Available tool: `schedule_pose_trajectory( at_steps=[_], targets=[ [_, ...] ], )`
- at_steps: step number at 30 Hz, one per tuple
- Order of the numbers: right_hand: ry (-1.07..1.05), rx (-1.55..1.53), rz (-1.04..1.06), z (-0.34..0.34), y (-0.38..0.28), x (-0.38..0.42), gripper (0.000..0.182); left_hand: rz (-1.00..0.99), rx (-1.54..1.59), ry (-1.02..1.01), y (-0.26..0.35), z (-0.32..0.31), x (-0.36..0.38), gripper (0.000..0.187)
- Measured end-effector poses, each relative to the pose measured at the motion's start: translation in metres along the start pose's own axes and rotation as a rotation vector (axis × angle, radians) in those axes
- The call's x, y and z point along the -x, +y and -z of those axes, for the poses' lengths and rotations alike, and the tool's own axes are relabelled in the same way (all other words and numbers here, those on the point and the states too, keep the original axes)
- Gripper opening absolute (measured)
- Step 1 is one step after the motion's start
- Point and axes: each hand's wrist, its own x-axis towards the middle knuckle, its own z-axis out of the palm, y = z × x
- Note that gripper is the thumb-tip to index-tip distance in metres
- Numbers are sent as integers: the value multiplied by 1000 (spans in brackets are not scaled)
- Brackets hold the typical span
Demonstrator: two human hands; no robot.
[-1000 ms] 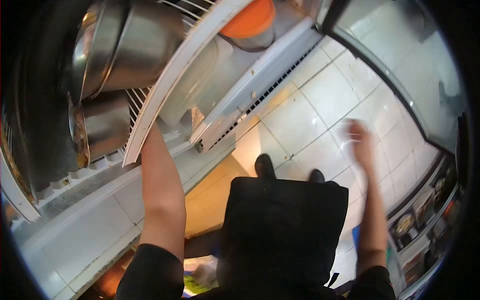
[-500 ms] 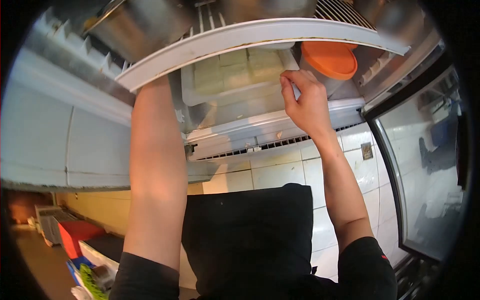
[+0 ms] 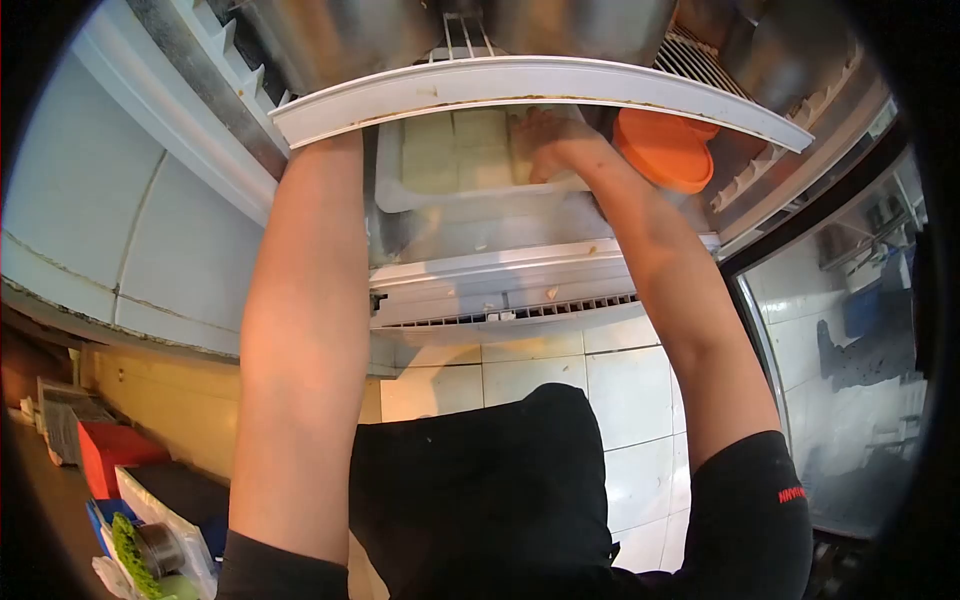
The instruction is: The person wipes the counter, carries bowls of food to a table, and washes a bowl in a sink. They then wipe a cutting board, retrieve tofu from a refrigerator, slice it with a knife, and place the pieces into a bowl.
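Inside the refrigerator, a white plastic tray (image 3: pixel 400 197) holds several pale blocks (image 3: pixel 430 150) that look like tofu, laid side by side. My right hand (image 3: pixel 556 145) reaches into the tray's right side, fingers apart, over the rightmost pale block. Whether it grips the block is hard to make out, as the hand is slightly blurred. My left forearm goes up under the white front edge of the shelf (image 3: pixel 540 82), left of the tray. That edge hides my left hand, so its fingers and anything in them cannot be seen.
An orange lid (image 3: pixel 662 150) covers a container right of the tray. Metal containers (image 3: pixel 590 35) stand on the wire shelf above. The glass door (image 3: pixel 830 330) is open on the right. Boxes and a red bin (image 3: pixel 115 455) are on the floor at lower left.
My right hand has moved from the tray's right front corner inward over the blocks. My left arm stays reached under the shelf. The view has shifted slightly.
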Motion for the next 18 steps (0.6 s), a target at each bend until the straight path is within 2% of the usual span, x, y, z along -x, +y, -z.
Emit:
schedule_pose_trajectory(
  at_steps=[4, 7, 9, 10, 15, 16, 18],
  targets=[
    [-80, 57, 62, -11, 2, -16, 79, 0, -1, 14, 0, 2, 1, 44],
    [-20, -24, -16, -17, 2, -9, 80, 1, 0, 14, 0, 1, 2, 43],
    [254, -115, 68, -20, 6, 6, 64, 2, -1, 19, 2, 0, -2, 43],
    [255, -110, 70, -17, 11, 5, 64, 5, 4, 20, 2, 0, -2, 42],
    [-228, -530, 31, 1, 42, -11, 61, 5, -2, 33, 3, 0, -1, 41],
    [-226, -528, 29, -9, 45, -13, 61, 1, 2, 31, 4, 0, -2, 41],
    [5, -644, -15, -33, 47, -17, 52, 6, 3, 32, 3, 0, -2, 40]
  ],
)
